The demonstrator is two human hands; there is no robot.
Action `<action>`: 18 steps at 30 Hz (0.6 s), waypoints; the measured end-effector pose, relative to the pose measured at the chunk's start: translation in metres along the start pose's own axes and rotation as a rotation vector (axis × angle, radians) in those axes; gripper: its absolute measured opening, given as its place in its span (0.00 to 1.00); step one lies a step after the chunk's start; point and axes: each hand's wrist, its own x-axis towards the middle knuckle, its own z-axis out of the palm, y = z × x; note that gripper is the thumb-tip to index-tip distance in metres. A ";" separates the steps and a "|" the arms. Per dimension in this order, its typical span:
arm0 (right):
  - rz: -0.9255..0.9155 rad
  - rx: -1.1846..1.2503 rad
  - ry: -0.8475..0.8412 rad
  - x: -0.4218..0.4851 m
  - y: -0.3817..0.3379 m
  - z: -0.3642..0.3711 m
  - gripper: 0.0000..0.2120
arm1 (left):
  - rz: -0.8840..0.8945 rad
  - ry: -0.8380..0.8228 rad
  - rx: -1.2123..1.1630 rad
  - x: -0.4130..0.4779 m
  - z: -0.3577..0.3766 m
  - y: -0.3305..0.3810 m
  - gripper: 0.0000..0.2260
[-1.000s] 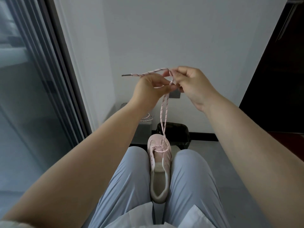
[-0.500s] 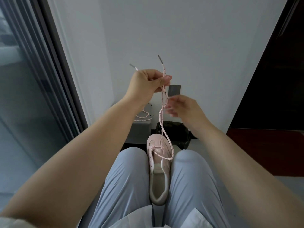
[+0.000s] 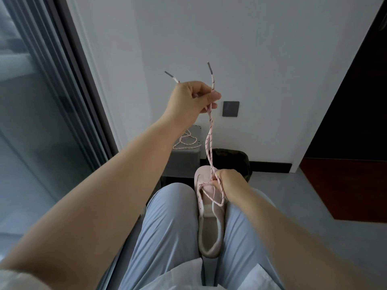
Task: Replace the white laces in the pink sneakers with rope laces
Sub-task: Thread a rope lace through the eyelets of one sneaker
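**Pink low-top sneaker (image 3: 209,218) wedged between your knees**

Your right hand (image 3: 228,182) pinches the pink speckled rope lace (image 3: 210,122) at the eyelets. Your left hand (image 3: 192,99), held high, grips both strands in curled fingers, tips sticking out above.

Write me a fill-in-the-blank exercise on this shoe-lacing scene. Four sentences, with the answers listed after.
1. The left hand grips the rope lace high ____ the pink sneaker.
2. The right hand pinches the lace low, right at the ____.
3. ____ grey lace tips stick up out of the left hand.
4. A spare lace lies on a box coloured ____.

Answers: above; sneaker; Two; grey
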 end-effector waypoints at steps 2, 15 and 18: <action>-0.091 0.013 0.039 -0.005 -0.004 -0.007 0.03 | -0.018 -0.025 -0.002 -0.002 0.000 -0.007 0.03; 0.005 0.268 -0.008 0.005 0.009 -0.005 0.05 | -0.214 -0.098 0.037 -0.036 -0.006 -0.049 0.10; 0.003 0.162 0.001 0.014 0.009 -0.002 0.03 | -0.252 -0.074 0.064 -0.042 -0.011 -0.064 0.10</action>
